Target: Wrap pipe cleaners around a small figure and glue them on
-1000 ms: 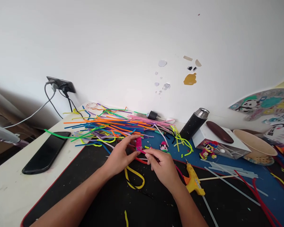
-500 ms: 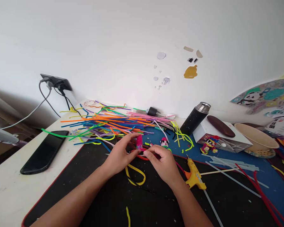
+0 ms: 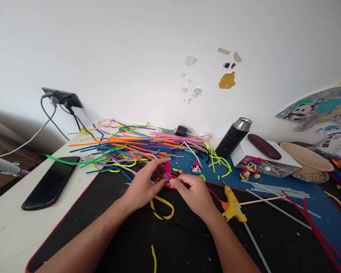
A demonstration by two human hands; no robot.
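Above the black mat, a small magenta piece of pipe cleaner work [image 3: 167,169] is pinched in my left hand [image 3: 143,184]. Its upper part stands up beside the index finger, and the fingertips hide some of its lower part. My right hand [image 3: 193,192] closes thumb and index finger at the piece's lower right end, on what looks like a magenta pipe cleaner strand. Below the hands lies a yellow pipe cleaner loop [image 3: 172,212]. Just beyond my right hand sits a small panda figure with a pink cap [image 3: 196,167].
Many coloured pipe cleaners [image 3: 125,146] are heaped along the wall. A yellow glue gun [image 3: 233,204] lies right of my right hand, near clear glue sticks [image 3: 278,189]. Farther back are a black thermos [image 3: 230,140], a white box [image 3: 287,161] and a bowl [image 3: 307,159]. A black phone-like slab [image 3: 51,184] lies left.
The view has shifted slightly. My right fingertips have drawn in a little closer to the magenta piece, whose upright part has tilted slightly. Both hands keep their pinch.
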